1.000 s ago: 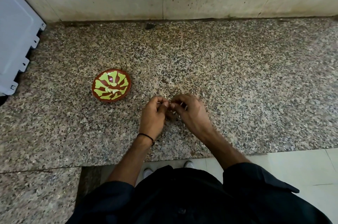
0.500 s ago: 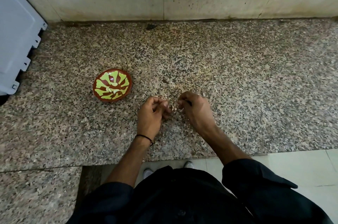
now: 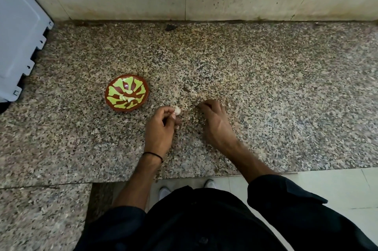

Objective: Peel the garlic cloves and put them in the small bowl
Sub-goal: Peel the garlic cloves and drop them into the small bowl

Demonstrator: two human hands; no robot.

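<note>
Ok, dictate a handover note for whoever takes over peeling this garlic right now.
Left hand pinches a pale, seemingly peeled garlic clove at its fingertips, just right of the small bowl.
Right hand rests curled, fingertips on the counter; whether it holds anything is unclear.
Done: a few pale cloves lie in the bowl.
Left: drop the held clove in; further unpeeled cloves cannot be made out.

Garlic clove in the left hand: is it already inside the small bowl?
No, the left hand pinches the garlic clove over the granite counter, to the right of the small bowl and apart from it.
</note>
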